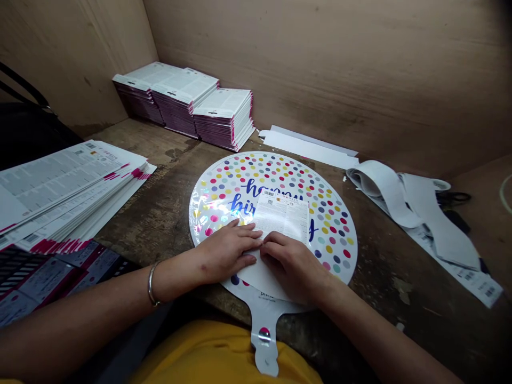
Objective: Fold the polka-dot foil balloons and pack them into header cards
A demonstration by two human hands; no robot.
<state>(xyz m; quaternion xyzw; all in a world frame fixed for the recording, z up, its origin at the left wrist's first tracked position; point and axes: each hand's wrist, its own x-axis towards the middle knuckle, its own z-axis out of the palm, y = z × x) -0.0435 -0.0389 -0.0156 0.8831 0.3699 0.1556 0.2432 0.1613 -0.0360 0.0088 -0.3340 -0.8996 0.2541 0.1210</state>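
A round foil balloon [332, 248] with coloured dots and blue "happy birthday" lettering lies flat in front of me, its tail [266, 341] hanging over the table's near edge. On top of it rests a printed white card [286, 218] with a barcode, hiding part of the lettering. My left hand [226, 250] lies flat with fingers stretched, its fingertips touching the card's left side. Curled and pressed together, the fingers of my right hand [292, 264] pinch at the card's lower left part; the exact grip is hidden by the knuckles.
Three stacks of printed cards [188, 88] stand against the back wooden wall. A fanned pile of larger printed cards [68, 192] lies at the left. White paper strips [308, 146] lie at the back, and curled label strips [408, 208] at the right beside dark-handled scissors [454, 198].
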